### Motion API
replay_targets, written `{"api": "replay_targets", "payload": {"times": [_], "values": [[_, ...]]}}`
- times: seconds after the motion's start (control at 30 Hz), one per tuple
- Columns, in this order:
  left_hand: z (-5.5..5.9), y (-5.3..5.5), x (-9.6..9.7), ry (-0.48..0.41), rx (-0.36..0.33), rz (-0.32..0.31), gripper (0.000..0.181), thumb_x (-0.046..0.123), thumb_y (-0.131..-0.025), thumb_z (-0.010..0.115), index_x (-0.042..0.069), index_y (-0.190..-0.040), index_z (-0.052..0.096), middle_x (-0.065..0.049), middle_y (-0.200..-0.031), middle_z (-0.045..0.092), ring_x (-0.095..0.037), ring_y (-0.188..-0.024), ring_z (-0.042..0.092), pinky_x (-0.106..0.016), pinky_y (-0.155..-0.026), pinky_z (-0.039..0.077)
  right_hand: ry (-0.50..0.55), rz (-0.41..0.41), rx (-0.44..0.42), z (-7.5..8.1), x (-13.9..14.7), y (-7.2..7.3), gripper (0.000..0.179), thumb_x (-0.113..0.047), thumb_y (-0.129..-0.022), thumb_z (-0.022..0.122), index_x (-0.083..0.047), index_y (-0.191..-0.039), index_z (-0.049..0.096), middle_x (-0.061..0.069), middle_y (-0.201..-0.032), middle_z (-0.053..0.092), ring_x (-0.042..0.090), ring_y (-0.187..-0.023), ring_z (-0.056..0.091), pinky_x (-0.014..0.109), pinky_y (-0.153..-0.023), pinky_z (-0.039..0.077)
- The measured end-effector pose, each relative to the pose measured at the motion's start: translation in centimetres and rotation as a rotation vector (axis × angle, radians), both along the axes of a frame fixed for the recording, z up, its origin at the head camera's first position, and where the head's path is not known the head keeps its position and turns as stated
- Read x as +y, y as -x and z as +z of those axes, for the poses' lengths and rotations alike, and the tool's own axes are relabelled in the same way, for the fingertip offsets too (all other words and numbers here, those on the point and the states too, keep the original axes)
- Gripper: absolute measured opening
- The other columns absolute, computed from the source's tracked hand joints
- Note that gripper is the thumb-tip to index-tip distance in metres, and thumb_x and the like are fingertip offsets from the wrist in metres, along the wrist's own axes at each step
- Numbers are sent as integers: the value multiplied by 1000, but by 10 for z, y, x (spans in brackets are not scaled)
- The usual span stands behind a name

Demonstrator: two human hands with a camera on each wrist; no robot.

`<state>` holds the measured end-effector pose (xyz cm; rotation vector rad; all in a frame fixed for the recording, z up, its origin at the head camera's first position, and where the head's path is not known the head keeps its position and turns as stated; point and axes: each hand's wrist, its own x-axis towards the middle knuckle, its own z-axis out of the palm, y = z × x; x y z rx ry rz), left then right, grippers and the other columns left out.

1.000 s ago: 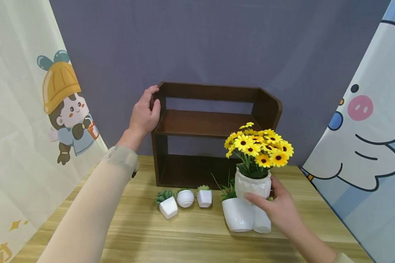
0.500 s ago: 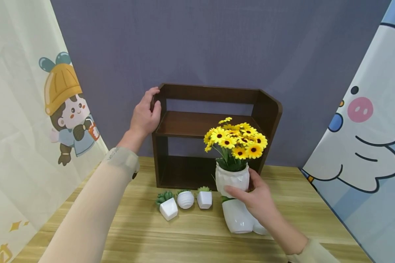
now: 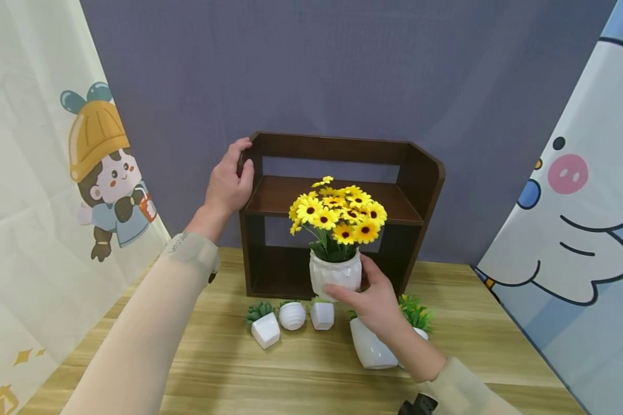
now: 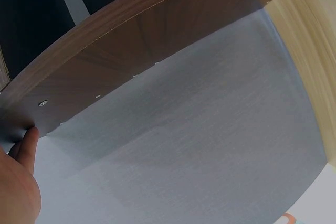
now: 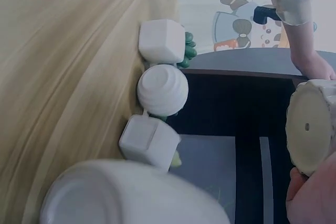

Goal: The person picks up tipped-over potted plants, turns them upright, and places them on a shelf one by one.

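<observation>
In the head view my right hand grips a ribbed white pot of yellow daisy-like flowers. It is held up in front of a dark brown two-tier shelf. From the right wrist view, the underside of that pot shows, with a small hole in it. My left hand rests against the shelf's left side panel near its top corner. One straight finger touches the panel's outer face in the left wrist view; the other fingers are mostly hidden there.
Three small potted succulents lie before the shelf: an angular pot, a round ribbed pot and another angular one. A larger white pot and a leafy plant lie by my right forearm. Printed curtains flank the wooden table.
My right hand has carried the flower pot leftward, from above the larger pots to before the middle of the shelf. The leafy plant has come into view behind the forearm. The left hand stays put.
</observation>
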<state>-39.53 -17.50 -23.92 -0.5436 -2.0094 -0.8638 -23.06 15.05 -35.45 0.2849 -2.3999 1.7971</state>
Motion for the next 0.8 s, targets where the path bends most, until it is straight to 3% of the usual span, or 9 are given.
{"api": "replay_targets", "payload": {"times": [0.5,0.8], "values": [[-1,-3,0,20,-46,31,49,23,-112,47,9,-159,50,-8,-171,51,-35,-155,52,-54,-127,42,-6,46,38,7,-34,17,88,-37,-84,97,-22,-158,52,5,-146,68,26,-126,70,46,-100,63],[-1,-1,0,14,-34,25,49,23,-111,48,8,-158,52,-7,-170,52,-36,-154,54,-55,-127,43,-6,88,92,25,-46,26,87,-36,-84,97,-25,-157,52,3,-144,67,25,-126,70,46,-100,63]]}}
